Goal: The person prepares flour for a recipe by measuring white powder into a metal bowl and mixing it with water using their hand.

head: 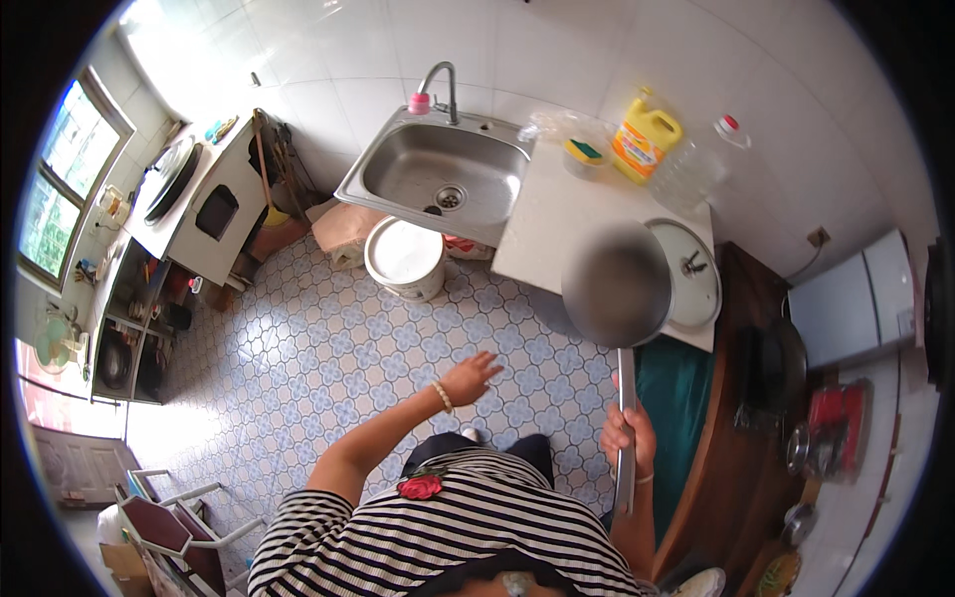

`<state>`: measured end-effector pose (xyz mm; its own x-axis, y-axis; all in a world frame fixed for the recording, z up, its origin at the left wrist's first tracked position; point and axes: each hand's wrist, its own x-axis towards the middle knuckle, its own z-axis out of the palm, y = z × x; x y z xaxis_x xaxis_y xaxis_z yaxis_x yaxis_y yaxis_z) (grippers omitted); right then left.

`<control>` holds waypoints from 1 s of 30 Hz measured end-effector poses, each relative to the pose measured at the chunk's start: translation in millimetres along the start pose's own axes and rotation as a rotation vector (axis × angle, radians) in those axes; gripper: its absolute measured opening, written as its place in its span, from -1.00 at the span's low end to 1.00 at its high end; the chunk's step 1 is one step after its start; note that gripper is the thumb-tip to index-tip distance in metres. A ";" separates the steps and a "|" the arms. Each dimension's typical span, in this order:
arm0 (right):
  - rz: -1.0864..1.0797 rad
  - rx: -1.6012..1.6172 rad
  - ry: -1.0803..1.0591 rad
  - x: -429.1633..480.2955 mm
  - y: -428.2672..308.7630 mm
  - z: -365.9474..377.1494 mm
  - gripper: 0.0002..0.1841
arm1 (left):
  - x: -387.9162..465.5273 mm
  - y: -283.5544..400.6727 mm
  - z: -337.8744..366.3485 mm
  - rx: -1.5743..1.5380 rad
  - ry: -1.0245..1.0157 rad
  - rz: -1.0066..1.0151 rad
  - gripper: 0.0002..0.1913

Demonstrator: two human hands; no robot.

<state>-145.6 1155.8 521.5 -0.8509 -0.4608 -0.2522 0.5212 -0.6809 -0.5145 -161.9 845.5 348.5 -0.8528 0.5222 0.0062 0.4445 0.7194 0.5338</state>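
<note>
My right hand (630, 433) is wrapped around the long metal handle of a frying pan (618, 287), holding it up at my right side. The pan's round body is blurred, so its inside cannot be made out. It overlaps the front edge of a pale worktop (545, 216) in view. Just beyond the pan, a round pot lid (690, 280) with a knob lies on that worktop. My left hand (471, 378), with a beaded bracelet at the wrist, hangs in the air before my body. Its fingers are spread and it holds nothing.
A steel sink (448, 164) with a tap stands ahead, left of the worktop. Below it is a white lidded bucket (405, 257). A yellow jug (645, 138), a clear plastic bottle (694, 164) and a sponge (584, 151) on a tub line the wall. A wooden cabinet (735, 448) runs along the right.
</note>
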 end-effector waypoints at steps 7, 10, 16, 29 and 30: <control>0.309 -0.067 -0.136 186.7 8.3 43.0 -0.61 | -4.7 -137.3 -119.6 -0.186 0.364 -0.319 -0.54; 0.408 -0.018 -0.164 261.3 16.3 61.8 -0.64 | -13.1 -187.4 -168.5 -0.186 0.460 -0.443 -0.55; 0.601 -0.067 -0.208 387.0 41.5 79.6 -0.78 | -6.4 -291.2 -240.9 -0.208 0.760 -0.556 -0.54; 0.538 -0.175 -0.025 504.0 99.3 132.2 -0.59 | 270.0 -525.6 -395.6 -0.112 0.444 -0.399 -0.56; 0.539 -0.162 -0.037 509.9 101.7 131.8 -0.58 | 288.1 -539.1 -393.6 -0.111 0.393 -0.397 -0.56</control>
<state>-517.9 776.6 448.6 -0.4630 -0.7407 -0.4868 0.8623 -0.2494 -0.4407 -755.1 427.9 395.3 -0.9960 -0.0032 0.0897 0.0556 0.7619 0.6453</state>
